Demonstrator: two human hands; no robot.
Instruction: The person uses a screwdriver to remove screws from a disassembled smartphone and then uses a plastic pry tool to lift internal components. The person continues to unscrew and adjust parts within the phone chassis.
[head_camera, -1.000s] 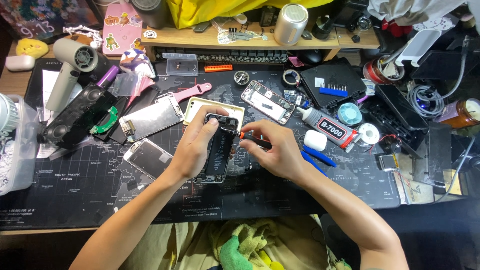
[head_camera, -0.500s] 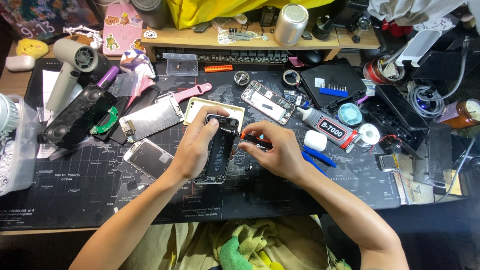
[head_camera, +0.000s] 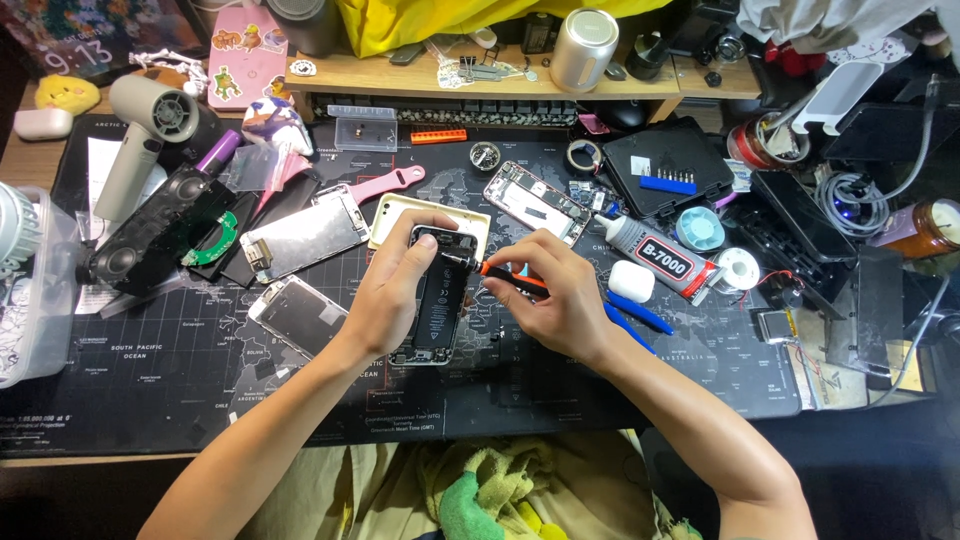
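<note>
On the desk's dark map-printed mat, an opened phone lies face down at the middle, steadied by the left hand, whose grip presses on its edges. Since a second ago, little has moved: the right hand still pinches an orange-handled screwdriver, tip kept at the phone's upper corner, so the same screw seems in hand.

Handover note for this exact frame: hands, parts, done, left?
Left hand: steadies the opened phone flat on the dark mat.
Right hand: holds the orange-handled screwdriver, tip at the phone's upper right edge.
Done: phone is open, insides exposed; two detached screens lie to its left.
Left: the phone lies unclosed; bit case and glue tube sit to the right.
</note>
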